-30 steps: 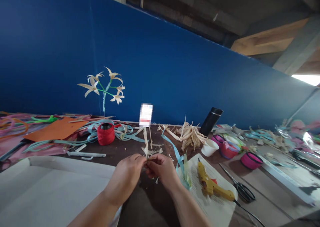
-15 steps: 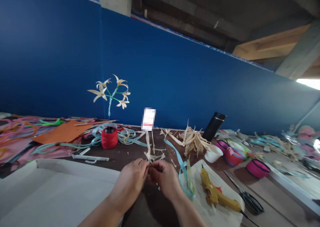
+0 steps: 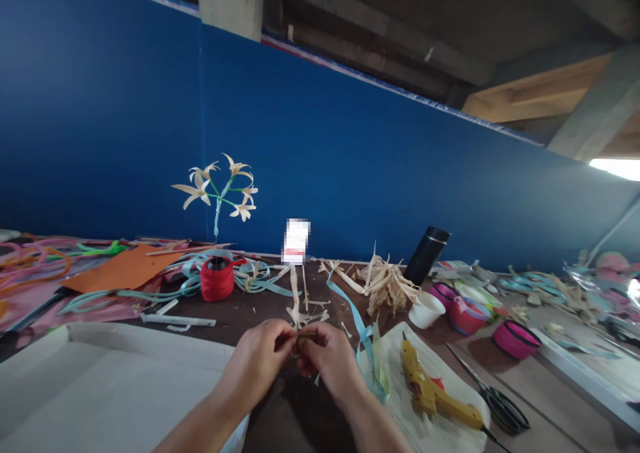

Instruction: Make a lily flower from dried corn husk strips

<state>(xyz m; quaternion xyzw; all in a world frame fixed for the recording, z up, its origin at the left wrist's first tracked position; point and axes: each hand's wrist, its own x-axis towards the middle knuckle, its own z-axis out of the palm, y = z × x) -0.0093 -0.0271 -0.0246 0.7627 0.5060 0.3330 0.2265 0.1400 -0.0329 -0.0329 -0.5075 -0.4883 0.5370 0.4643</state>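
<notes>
My left hand [image 3: 265, 353] and my right hand [image 3: 327, 353] meet at the lower middle, fingertips pinched close together. Between them is a thin brownish piece [image 3: 306, 335], too small to name; it runs along my right fingertips, and my left fingertips are at its end. Just beyond the hands lie pale dried husk strips [image 3: 296, 300] and scraps on the dark table [image 3: 250, 310]. A light blue ribbon [image 3: 353, 306] curls beside my right hand.
A white tray [image 3: 115, 386] is at left, with red thread [image 3: 217, 280] behind. At right are a yellow glue gun [image 3: 433, 393], scissors [image 3: 493, 396], a white cup [image 3: 427, 310], husks [image 3: 387, 283] and a black bottle [image 3: 427, 256]. A flower stem [image 3: 218, 216] stands at the back.
My left hand has turned slightly, its thumb and fingertips now showing more. The thin brownish piece at the fingertips is easier to see. The view has shifted slightly.
</notes>
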